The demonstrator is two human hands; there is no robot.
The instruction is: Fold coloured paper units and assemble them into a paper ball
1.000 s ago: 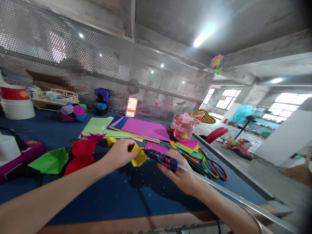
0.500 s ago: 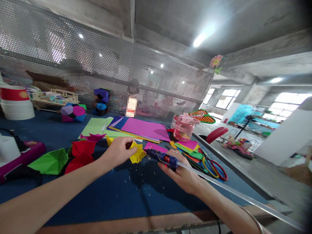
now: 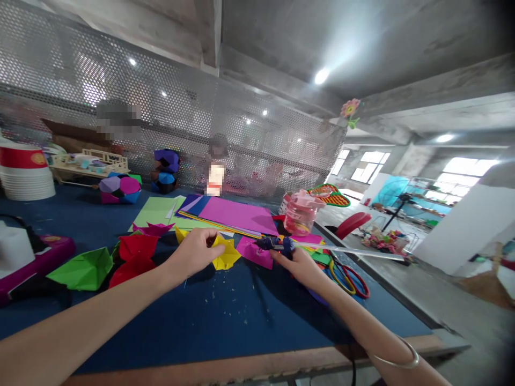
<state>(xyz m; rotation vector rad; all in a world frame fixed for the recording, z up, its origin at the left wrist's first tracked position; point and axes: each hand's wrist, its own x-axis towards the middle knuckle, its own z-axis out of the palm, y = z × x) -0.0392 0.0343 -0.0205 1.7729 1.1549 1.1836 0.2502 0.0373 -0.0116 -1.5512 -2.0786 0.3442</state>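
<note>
Between the thumb and fingers of my left hand [image 3: 198,251] is a yellow folded paper piece [image 3: 226,254], held just above the blue table [image 3: 193,327]. My right hand [image 3: 303,264] is closed around a dark blue glue gun [image 3: 281,245], with a long clear glue stick [image 3: 350,249] jutting out of its back to the right. The gun's nozzle points left, over a magenta paper square [image 3: 257,257], apart from the yellow piece. Left of my left hand lie red folded paper pieces [image 3: 137,247] and a green folded piece [image 3: 86,269].
Coloured sheets [image 3: 241,214] are stacked behind my hands. Scissors [image 3: 356,281] lie by my right wrist, with a pink jug [image 3: 302,212] behind. Paper cups [image 3: 26,174], a purple device [image 3: 60,247] and paper balls [image 3: 119,190] stand left. A perforated metal screen [image 3: 241,123] closes the back.
My right hand has drawn the glue gun to the right, away from the yellow paper piece, and turned it so the glue stick lies flatter. My left hand keeps its hold.
</note>
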